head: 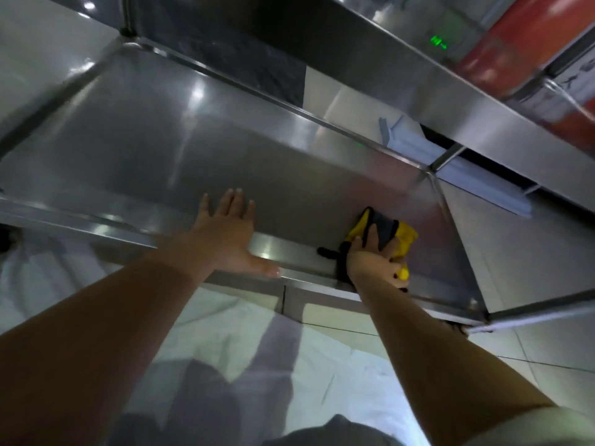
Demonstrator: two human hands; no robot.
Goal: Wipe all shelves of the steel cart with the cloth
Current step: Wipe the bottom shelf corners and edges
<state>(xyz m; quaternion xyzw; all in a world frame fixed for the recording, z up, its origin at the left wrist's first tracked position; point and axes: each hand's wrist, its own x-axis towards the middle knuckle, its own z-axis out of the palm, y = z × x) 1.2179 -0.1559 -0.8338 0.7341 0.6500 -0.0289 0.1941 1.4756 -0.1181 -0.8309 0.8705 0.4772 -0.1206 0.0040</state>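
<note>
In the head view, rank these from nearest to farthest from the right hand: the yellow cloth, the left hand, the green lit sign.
1. Yellow cloth: gripped in the right hand, on the shelf's near right corner.
2. Left hand: to the left, flat on the shelf's front rim.
3. Green lit sign: far up and behind, beyond the upper shelf.

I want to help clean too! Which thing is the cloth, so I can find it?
Look at the steel cart's lower shelf, then along its near rim to the corner on the right. There the right hand grips the cloth: bright yellow with a dark grey patch, the only colourful thing on the bare metal.
</note>
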